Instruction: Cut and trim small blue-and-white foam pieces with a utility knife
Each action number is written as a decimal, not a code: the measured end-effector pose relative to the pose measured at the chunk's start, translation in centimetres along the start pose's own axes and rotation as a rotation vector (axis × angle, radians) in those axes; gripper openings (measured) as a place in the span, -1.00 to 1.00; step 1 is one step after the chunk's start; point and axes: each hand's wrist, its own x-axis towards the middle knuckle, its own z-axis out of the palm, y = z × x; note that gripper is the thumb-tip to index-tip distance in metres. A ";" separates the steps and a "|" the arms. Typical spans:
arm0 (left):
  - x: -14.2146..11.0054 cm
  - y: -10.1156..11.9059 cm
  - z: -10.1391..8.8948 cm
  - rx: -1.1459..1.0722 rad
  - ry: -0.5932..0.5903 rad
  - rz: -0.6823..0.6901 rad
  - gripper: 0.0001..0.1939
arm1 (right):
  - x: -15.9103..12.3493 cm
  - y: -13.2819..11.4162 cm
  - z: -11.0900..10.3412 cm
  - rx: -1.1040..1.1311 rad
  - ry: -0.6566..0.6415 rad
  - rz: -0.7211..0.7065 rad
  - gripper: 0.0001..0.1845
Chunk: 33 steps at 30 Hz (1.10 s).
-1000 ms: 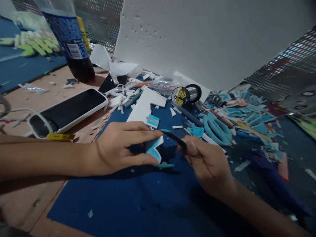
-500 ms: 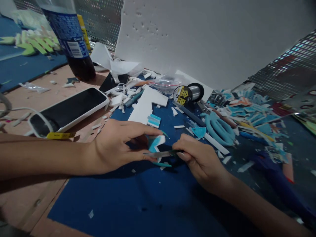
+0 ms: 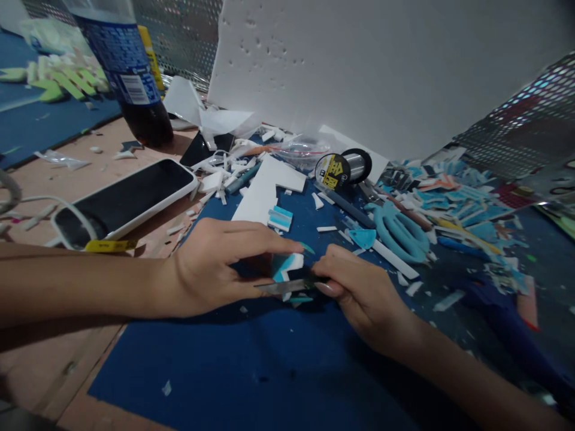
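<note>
Between thumb and fingers, my left hand (image 3: 215,266) grips a small blue-and-white foam piece (image 3: 287,264) with a V-shaped notch facing right. Its inner part is hidden by the fingers. My right hand (image 3: 354,287) is closed around the handle of a small knife (image 3: 285,287), whose blade points left and lies across the foam's lower edge, close to my left thumb. Just beyond my left fingers, a blue-and-white foam block (image 3: 280,218) rests beside a flat white foam sheet (image 3: 254,200).
Light-blue scissors (image 3: 399,233) and a spool of wire (image 3: 344,169) lie behind my right hand. Blue foam scraps (image 3: 476,197) pile up at right. A phone (image 3: 130,200) and a dark drink bottle (image 3: 130,78) are at left. The blue mat (image 3: 215,371) spreads in front.
The foam piece has shifted slightly right with my left fingertips. The knife blade has slid a little left and down across it. Both hands keep their grips.
</note>
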 end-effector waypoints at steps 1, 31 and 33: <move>0.0 0.0 0.0 -0.002 0.004 -0.003 -0.74 | 0.0 0.1 0.0 0.004 0.010 -0.006 -0.53; 0.4 -0.7 0.5 -0.171 0.045 -0.225 -0.69 | 0.8 0.4 0.3 -0.097 0.031 -0.041 -0.69; 0.5 -0.7 0.7 -0.206 0.051 -0.277 -0.68 | 1.0 0.5 0.3 -0.087 0.038 -0.026 -0.69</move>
